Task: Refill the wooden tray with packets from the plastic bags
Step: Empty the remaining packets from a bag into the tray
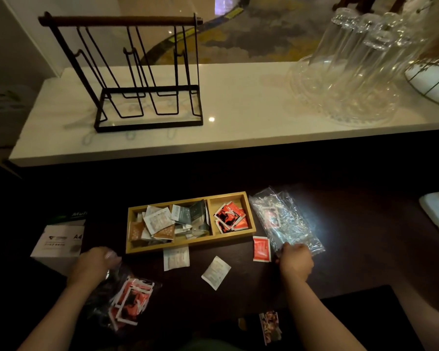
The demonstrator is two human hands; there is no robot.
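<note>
A: Wooden tray (188,243) sits mid-desk, back toward the dark gap under the white counter (238,102). Its long left compartment is heaped with mixed packets, and the small right one holds red-black packets (230,219) with some room still showing.

B: So we're mid-refill. Hands?

A: Our left hand (94,262) grips the top of the bag of red packets (127,302) at the desk's near-left. Our right hand (295,262) is curled on the near end of the clear bag (284,221), which lies just right of the tray and looks nearly empty.

B: Strays?

A: A red packet (261,249) lies just beside the right hand. Two white packets (176,258) lie in front of the tray's near edge, one touching it.

B: Next move, we judge: get packets out of the left bag and into the right compartment, and scoop up the strays.

A: Agreed. Between the bags and the tray's near edge there's open desk apart from those strays. A paper ream box (58,241) sits at the left edge. On the counter behind, the wire rack (147,72) and glasses (352,67) stand well apart from our reach.
</note>
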